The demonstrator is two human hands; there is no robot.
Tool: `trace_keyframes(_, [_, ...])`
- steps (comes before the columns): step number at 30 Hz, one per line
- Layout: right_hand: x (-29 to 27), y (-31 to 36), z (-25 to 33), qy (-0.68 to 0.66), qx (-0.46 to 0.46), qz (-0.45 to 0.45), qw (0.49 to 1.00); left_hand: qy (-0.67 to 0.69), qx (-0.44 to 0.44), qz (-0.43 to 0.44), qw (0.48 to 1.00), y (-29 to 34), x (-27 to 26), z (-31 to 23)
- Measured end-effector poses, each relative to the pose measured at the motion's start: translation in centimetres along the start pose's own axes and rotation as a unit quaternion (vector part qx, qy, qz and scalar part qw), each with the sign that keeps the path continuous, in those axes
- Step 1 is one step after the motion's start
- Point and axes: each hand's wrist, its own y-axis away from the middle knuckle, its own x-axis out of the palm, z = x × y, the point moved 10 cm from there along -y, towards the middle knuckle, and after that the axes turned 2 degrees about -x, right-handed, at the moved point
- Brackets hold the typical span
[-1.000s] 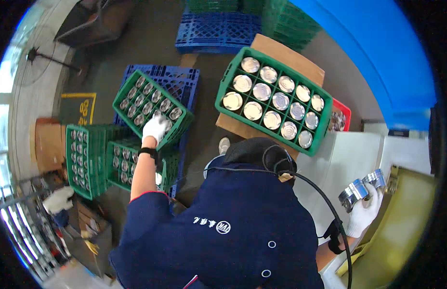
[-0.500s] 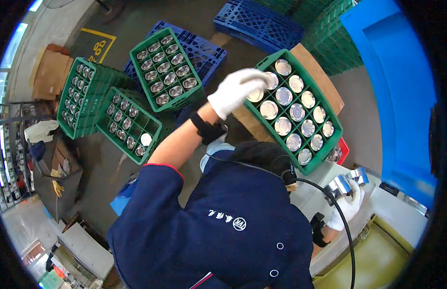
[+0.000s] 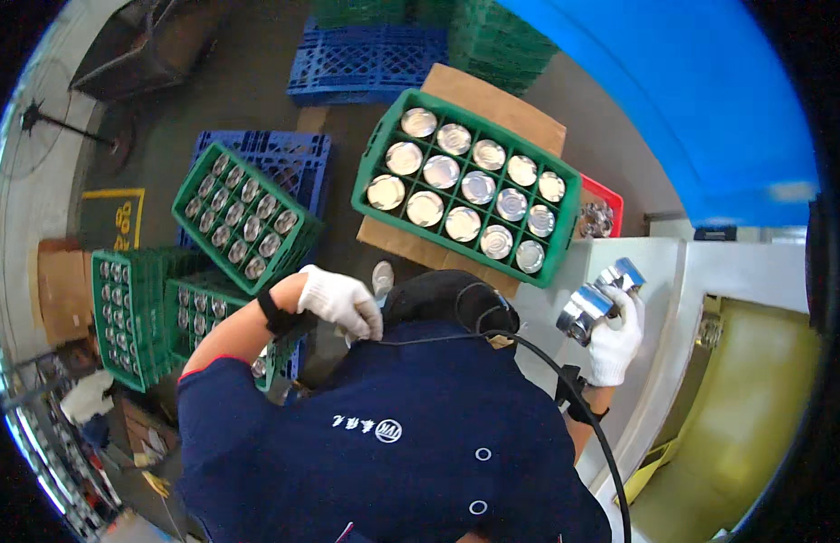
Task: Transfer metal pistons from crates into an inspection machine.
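Note:
My right hand (image 3: 616, 344), in a white glove, grips two shiny metal pistons (image 3: 585, 310) side by side, above the pale work surface on the right. My left hand (image 3: 341, 301), also gloved in white, hovers in front of my chest. Its fingers are loosely bent and no object shows in them; the palm side is hidden. Ahead stands a green divided crate (image 3: 358, 185), each compartment holding a piston with its flat round top (image 3: 441, 171) facing up.
Cardboard (image 3: 501, 100) lies under the crate. Beside it sits a red bin (image 3: 601, 192) of metal parts. More green crates of pistons (image 3: 180, 195) stand at left, one on a blue pallet (image 3: 302, 149). A blue panel (image 3: 673, 109) rises far right; a cable (image 3: 610, 443) crosses my right side.
My left hand has drawn back from over the crate's corner to near my chest. The right hand still holds the pistons. The whole view has turned, so the crate appears farther left.

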Motion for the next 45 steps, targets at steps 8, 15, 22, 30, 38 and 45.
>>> trace_keyframes(8, [4.4,-1.0,-1.9,-0.293,0.063,0.013,0.954,-0.213,0.117,-0.392,0.887,-2.8,-10.8,-9.9])
trace_keyframes(15, [5.5,-2.5,3.5,-0.124,-0.009,0.044,0.991,-0.224,0.208,-0.297,0.904,-7.7,-6.5,-15.8])
trace_keyframes(22, [5.3,-3.0,-1.3,-0.206,0.029,0.065,0.976,-0.064,0.202,-0.362,0.908,-4.4,-7.0,-14.4])
trace_keyframes(30, [11.6,-5.5,7.6,-0.407,-0.108,0.189,0.887,0.027,0.333,-0.5,0.799,-3.6,-3.7,-18.4])
trace_keyframes(38, [18.7,2.2,19.1,-0.373,-0.114,0.571,0.722,0.207,0.343,-0.694,0.599,5.2,3.2,-9.3])
trace_keyframes(45, [18.3,5.5,24.0,-0.395,-0.156,0.489,0.762,0.394,0.226,-0.793,0.405,14.0,12.4,16.5])
